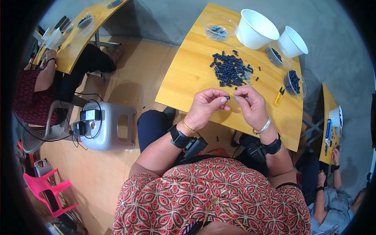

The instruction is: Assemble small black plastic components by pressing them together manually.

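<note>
My left hand (204, 109) pinches a small black plastic piece (228, 98), shaped like a short tube, between thumb and fingertips. Facing it, my right hand (252, 107) has thumb and index finger closed together; anything between them is too small to name. Both hands are raised over the near edge of the yellow wooden table (186, 70). Just beyond them lies a heap of similar black pieces (231, 70), with small clear or silvery bits (247, 74) along its right side. Yellow-handled thread snips (279, 97) rest to the right of my right hand.
Along the table's far side stand a clear bowl (209, 19) of small metallic bits, a white tub (254, 31) and a smaller one (291, 44). Two clear bowls with black pieces (294, 80) sit at right. A grey stool (113, 129) bears devices and cables. Other people work at both sides.
</note>
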The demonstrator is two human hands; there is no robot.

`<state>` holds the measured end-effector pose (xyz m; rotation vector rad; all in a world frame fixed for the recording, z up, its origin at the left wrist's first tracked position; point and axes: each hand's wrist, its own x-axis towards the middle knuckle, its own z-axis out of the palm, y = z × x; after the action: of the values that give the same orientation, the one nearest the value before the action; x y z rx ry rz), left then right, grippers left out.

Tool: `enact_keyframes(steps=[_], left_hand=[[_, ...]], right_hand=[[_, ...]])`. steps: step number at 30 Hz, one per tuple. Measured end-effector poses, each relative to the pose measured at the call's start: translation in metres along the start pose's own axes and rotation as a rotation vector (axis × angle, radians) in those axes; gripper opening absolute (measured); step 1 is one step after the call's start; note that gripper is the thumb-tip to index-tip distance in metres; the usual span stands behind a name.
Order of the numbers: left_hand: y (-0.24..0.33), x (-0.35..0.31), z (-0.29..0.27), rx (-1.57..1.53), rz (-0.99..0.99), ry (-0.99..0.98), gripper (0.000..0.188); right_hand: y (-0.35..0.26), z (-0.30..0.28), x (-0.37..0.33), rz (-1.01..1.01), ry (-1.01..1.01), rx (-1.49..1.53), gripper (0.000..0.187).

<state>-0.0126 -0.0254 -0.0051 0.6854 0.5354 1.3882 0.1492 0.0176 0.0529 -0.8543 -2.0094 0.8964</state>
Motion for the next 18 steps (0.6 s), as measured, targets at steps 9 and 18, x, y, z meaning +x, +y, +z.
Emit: enact_keyframes(steps=[9, 18], left_hand=[[-0.001, 0.001, 0.000, 0.057, 0.008, 0.023, 0.016], [-0.001, 0.000, 0.002, 0.136, 0.098, 0.019, 0.017]], right_hand=[[0.000, 0.008, 0.000, -0.033, 0.042, -0.012, 0.011], [0.008, 0.020, -0.011, 0.020, 0.048, 0.005, 0.011]])
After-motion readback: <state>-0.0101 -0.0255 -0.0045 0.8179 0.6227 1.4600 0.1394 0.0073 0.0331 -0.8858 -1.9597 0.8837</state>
